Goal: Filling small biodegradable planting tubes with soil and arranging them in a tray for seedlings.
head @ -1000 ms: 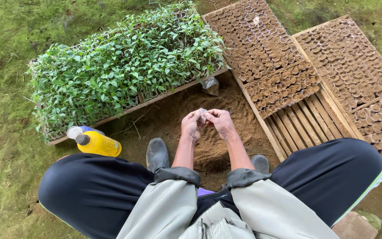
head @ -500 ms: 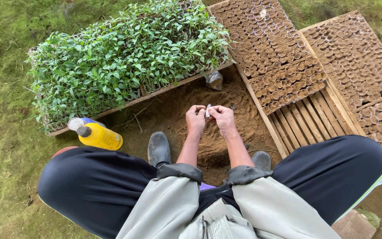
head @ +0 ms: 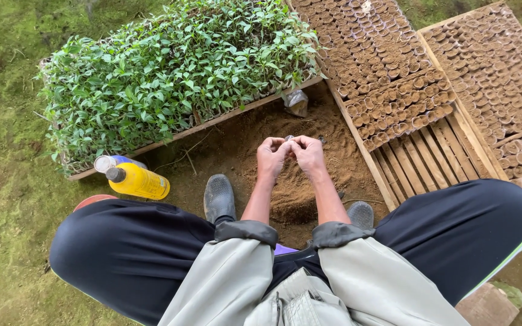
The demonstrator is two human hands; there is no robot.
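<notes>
ground: grass at left and top, bare brown soil patch in the middle
seedling tray (head: 170,130): wooden-edged, packed with green leafy seedlings, upper left, beyond the hands
pot tray (head: 374,163): wooden slatted frame at right, rows of small soil-filled pots at its far end, bare slats nearer
second pot tray (head: 448,24): far right, also full of small brown pots
legs: black trousers spread left and right, grey sleeves rolled at the elbows
soil heap (head: 291,196): loose mound directly under the hands, between two dark shoes
yellow bottle (head: 137,181): lying on its side by the left knee, a blue capped container just behind it
left hand (head: 271,156): above the heap, fingertips pinched on small pot
right hand (head: 308,153): touching left hand, fingertips also pinched on it
small pot (head: 289,139): tiny grey piece held between both hands' fingertips, mostly hidden, shape hard to tell
plastic bag (head: 297,102): crumpled clear piece at the seedling tray's corner
</notes>
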